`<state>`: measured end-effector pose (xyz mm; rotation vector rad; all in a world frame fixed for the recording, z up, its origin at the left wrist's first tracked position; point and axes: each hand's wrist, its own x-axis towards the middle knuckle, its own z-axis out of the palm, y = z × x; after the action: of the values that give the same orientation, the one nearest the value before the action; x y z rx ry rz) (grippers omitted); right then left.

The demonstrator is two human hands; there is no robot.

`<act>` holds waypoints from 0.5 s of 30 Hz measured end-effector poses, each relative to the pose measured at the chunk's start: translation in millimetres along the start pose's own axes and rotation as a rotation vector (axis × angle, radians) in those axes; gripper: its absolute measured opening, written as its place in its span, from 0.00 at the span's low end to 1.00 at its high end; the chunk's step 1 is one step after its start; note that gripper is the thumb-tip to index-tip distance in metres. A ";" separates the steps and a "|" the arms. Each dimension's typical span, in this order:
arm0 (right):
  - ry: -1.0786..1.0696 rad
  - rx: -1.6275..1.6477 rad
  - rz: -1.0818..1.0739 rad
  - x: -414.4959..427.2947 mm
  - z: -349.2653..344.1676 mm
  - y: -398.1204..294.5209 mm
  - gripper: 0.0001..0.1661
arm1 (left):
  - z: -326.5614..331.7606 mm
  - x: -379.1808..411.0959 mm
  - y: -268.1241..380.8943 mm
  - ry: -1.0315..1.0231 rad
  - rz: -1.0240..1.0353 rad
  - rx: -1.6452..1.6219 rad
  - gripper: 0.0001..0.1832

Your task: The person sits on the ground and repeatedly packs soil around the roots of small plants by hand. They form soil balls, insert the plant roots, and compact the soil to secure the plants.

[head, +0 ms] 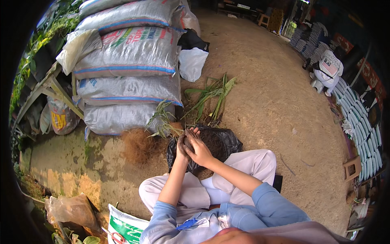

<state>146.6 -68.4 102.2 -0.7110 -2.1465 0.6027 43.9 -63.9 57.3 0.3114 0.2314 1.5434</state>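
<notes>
My left hand (pixel 182 148) and my right hand (pixel 197 148) are cupped together, palms facing, around what looks like a lump of dark soil (pixel 186 144). Most of the lump is hidden by my fingers, and both hands are smeared with soil. Below them a black plastic bag (pixel 233 141) lies spread on the ground, holding loose dark soil (pixel 213 141). Just beyond my left hand lies a leafy plant (pixel 163 120), with a brown fibrous clump (pixel 176 129) by its base. A heap of brown coconut fibre (pixel 138 146) rests to the left.
Stacked silver woven sacks (pixel 128 52) rise ahead on the left. Uprooted green plants (pixel 214 97) lie beyond the bag. Scissors (pixel 117 236) rest on a white-and-green printed bag (pixel 128 224) at lower left. Another person (pixel 327 68) sits far right beside rows of filled packets (pixel 361 122).
</notes>
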 end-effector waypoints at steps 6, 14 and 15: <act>0.085 -0.127 0.006 9.0 19.9 18.1 0.25 | -18.1 6.3 -15.0 -0.062 0.027 -0.020 0.29; 0.001 -0.222 0.009 8.1 44.3 27.6 0.23 | -43.2 15.8 -7.6 -0.137 -0.017 -0.132 0.38; -0.028 -0.205 0.014 9.6 41.9 28.4 0.24 | -44.0 16.5 -8.5 -0.111 -0.009 -0.109 0.40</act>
<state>116.4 -49.0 65.3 -0.8321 -2.2519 0.4054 37.2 -45.1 13.9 0.3083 0.0617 1.5187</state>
